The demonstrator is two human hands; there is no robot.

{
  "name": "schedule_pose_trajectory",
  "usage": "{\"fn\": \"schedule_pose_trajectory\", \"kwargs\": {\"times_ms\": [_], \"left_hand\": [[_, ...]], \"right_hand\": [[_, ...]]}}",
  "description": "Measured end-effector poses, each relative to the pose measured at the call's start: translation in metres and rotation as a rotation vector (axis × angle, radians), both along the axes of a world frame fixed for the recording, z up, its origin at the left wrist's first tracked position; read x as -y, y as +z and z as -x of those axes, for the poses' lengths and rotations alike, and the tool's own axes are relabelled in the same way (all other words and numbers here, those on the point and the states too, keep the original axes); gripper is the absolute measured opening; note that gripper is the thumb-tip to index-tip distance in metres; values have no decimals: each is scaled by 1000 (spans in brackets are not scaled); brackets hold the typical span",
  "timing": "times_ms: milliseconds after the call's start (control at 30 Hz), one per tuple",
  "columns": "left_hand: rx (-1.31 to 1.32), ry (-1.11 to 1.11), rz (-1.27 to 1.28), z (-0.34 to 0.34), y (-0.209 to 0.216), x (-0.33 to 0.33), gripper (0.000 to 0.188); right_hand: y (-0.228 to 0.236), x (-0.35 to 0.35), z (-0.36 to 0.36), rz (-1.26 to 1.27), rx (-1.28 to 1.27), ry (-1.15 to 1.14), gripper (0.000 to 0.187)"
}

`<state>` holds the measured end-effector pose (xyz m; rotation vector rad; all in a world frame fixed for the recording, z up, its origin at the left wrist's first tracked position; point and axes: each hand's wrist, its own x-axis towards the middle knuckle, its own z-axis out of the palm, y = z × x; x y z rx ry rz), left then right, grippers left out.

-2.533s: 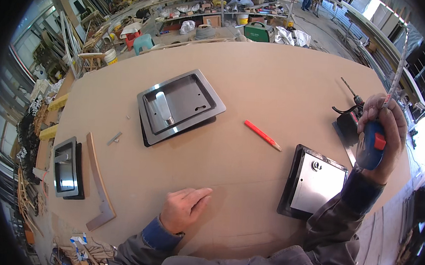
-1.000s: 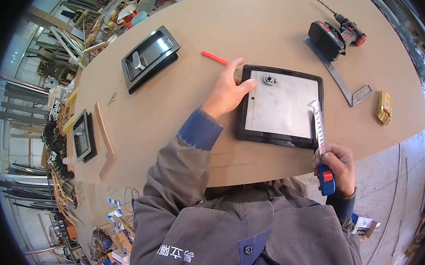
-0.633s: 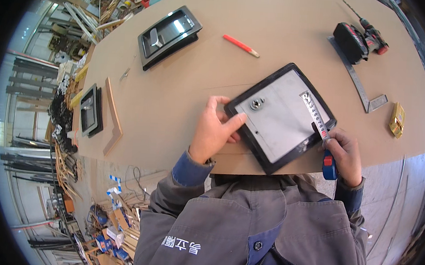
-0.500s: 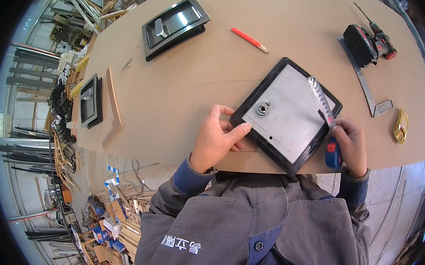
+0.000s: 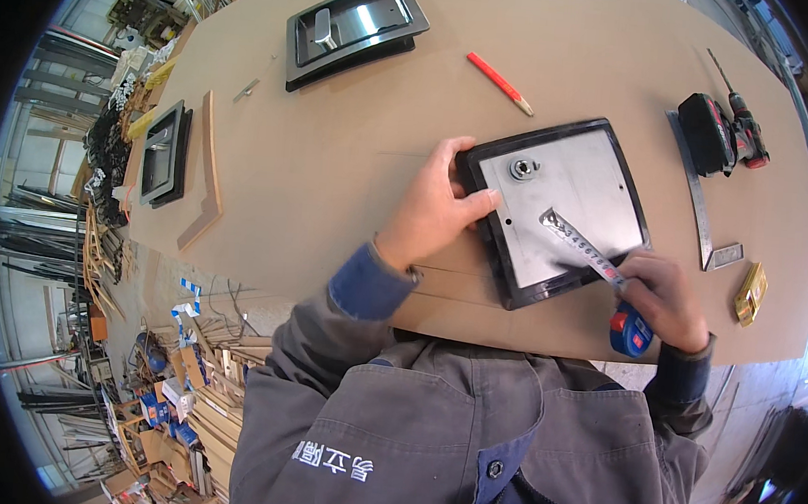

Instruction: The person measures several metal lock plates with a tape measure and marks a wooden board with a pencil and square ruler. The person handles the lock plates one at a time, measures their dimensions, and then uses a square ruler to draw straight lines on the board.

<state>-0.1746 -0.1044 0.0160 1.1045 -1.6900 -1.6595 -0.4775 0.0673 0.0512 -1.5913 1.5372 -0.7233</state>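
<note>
My left hand (image 5: 443,199) grips a square panel latch (image 5: 572,198), thumb on its grey metal back and fingers at the left edge. A black gasket frames the latch, and a round lock fitting (image 5: 523,169) stands out near its upper left. My right hand (image 5: 661,293) is closed around a blue and red tape measure (image 5: 631,330). Its short blade (image 5: 584,249) reaches over the metal back, the hooked end near the middle; whether it touches cannot be made out. The right fingers are beside the latch's lower right edge.
Two similar latches lie face up, a large one (image 5: 358,32) at the far left and a smaller one (image 5: 164,154) beside an angled wooden strip (image 5: 205,177). A red pencil (image 5: 498,83) lies beyond. Rightward are a cordless drill (image 5: 720,134), a metal square (image 5: 694,197) and a yellow object (image 5: 749,295).
The latch has turned clockwise, bringing its lock fitting toward the far edge. My left hand moved up with it. The tape blade has swung toward the left across the back.
</note>
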Motion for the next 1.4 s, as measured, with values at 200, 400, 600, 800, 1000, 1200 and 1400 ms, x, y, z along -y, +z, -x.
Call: {"fn": "schedule_pose_trajectory", "kwargs": {"times_ms": [200, 400, 600, 800, 1000, 1200, 1400], "left_hand": [[-19, -321, -47, 10, 9, 48, 74], [4, -345, -73, 11, 10, 54, 74], [49, -295, -90, 12, 13, 49, 72], [67, -211, -14, 9, 13, 44, 65], [61, -202, -5, 10, 12, 46, 65], [77, -198, -49, 8, 9, 48, 66], [50, -216, -46, 7, 10, 48, 65]], "right_hand": [[36, 38, 33, 144, -156, 27, 9], [23, 104, 17, 317, -287, 156, 12], [10, 129, -2, 320, -325, 192, 12], [6, 122, 1, 267, -329, 180, 13], [3, 117, -5, 274, -392, 78, 14], [0, 116, 1, 297, -361, 85, 14], [5, 118, -4, 268, -359, 131, 13]]}}
